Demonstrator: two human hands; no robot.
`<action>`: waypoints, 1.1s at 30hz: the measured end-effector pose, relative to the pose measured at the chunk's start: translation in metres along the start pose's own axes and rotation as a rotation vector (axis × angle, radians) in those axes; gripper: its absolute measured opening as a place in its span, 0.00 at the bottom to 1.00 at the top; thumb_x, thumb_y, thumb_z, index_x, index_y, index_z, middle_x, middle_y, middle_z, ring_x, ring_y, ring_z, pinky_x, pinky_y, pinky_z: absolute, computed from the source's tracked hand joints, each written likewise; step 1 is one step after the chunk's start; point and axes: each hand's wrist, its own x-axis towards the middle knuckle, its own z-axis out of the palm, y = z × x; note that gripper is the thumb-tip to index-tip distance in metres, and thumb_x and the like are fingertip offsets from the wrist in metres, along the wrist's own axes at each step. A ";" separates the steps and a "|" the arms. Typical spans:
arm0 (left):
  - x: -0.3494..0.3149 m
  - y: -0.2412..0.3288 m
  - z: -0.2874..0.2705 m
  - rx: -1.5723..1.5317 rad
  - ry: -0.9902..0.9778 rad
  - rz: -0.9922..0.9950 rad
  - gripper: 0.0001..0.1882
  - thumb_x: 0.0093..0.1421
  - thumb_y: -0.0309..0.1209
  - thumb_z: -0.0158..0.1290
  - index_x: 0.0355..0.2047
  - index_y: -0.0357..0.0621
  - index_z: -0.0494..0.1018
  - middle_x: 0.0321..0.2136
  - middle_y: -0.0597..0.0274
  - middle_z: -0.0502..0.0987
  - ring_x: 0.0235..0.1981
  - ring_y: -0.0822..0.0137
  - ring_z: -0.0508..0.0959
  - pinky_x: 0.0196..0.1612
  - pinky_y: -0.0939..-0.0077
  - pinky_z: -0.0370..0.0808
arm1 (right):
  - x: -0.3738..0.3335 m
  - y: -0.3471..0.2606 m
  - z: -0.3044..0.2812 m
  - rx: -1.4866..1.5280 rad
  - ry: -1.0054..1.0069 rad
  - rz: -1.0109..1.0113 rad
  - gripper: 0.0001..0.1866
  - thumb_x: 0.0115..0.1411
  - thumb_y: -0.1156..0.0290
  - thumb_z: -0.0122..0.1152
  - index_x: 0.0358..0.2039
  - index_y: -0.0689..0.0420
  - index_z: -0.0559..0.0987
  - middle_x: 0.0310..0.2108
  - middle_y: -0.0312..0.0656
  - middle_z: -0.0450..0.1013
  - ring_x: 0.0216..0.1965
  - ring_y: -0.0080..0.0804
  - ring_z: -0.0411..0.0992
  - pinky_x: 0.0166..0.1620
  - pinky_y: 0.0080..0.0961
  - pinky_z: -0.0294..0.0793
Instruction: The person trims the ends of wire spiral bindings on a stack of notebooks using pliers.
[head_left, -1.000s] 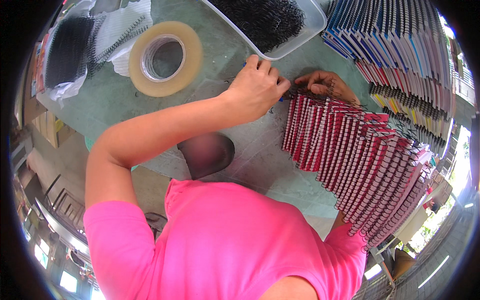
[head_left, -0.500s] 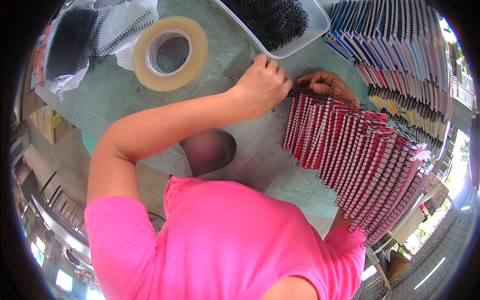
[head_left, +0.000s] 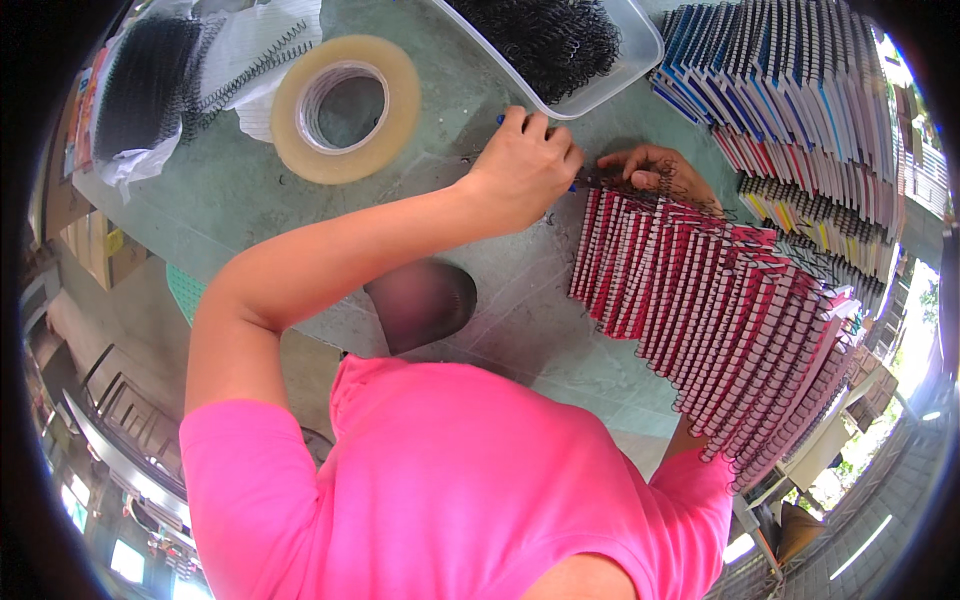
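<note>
My left hand (head_left: 525, 160) is closed in a fist around a blue-ended tool (head_left: 573, 187); most of it is hidden, so I cannot make out its kind. Just beside it stands a long row of red spiral notebooks (head_left: 690, 290), their black coils facing up. At the row's far end, my right hand (head_left: 665, 175) curls its fingers about a notebook's coil ends. The notebooks hide the rest of that hand and most of the right forearm.
A clear plastic bin (head_left: 590, 100) of black coil pieces lies beyond my hands. To the left are a big tape roll (head_left: 290, 115) and black coils (head_left: 145, 90) on white paper. More spiral notebooks (head_left: 770, 90) stack at far right. A dark rounded object (head_left: 425, 305) lies near my body.
My left hand has turned slightly, and more of the blue tool shows by its fingers. The right hand stays at the notebooks' end. The whole view has shifted a little.
</note>
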 end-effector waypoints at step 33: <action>-0.002 0.002 0.005 -0.187 -0.080 0.031 0.12 0.42 0.29 0.55 0.29 0.41 0.72 0.27 0.58 0.74 0.30 0.60 0.76 0.31 0.71 0.69 | -0.002 0.004 0.004 0.071 0.052 0.032 0.13 0.55 0.66 0.61 0.34 0.62 0.74 0.43 0.47 0.72 0.42 0.31 0.72 0.47 0.30 0.72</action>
